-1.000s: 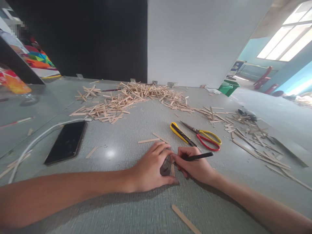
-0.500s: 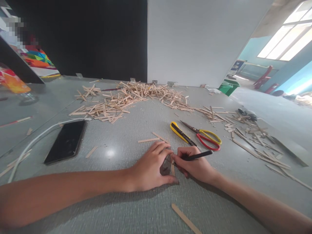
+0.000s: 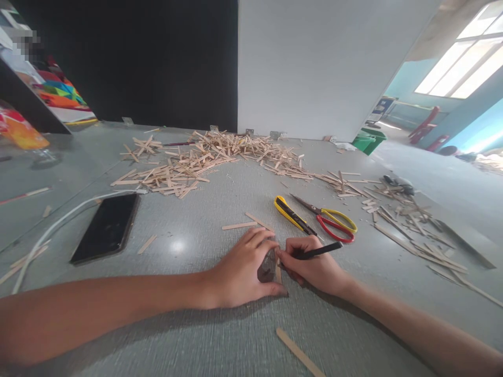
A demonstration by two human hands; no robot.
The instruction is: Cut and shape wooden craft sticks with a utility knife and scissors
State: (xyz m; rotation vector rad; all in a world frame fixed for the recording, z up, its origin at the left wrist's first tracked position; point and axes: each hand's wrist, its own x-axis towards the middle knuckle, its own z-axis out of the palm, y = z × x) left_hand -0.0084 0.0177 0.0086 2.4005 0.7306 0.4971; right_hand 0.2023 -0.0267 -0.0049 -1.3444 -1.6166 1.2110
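Observation:
My left hand (image 3: 243,269) lies arched on the grey table (image 3: 204,324), fingertips and thumb pressing down a small clear ruler-like piece (image 3: 268,269) beside a short wooden stick (image 3: 279,273). My right hand (image 3: 312,267) is closed around a black pen (image 3: 319,252), its tip against the stick's upper end, right beside my left fingertips. The two hands nearly touch.
Behind my hands lie a yellow utility knife (image 3: 293,214) and red-and-yellow scissors (image 3: 328,219). A black phone (image 3: 107,226) with a white cable (image 3: 55,228) sits left. Heaps of wooden sticks (image 3: 204,157) spread across the back and right; one loose stick (image 3: 298,352) lies near me.
The pen tip has crept slightly up along the stick toward my left fingertips. My left hand has stayed in place.

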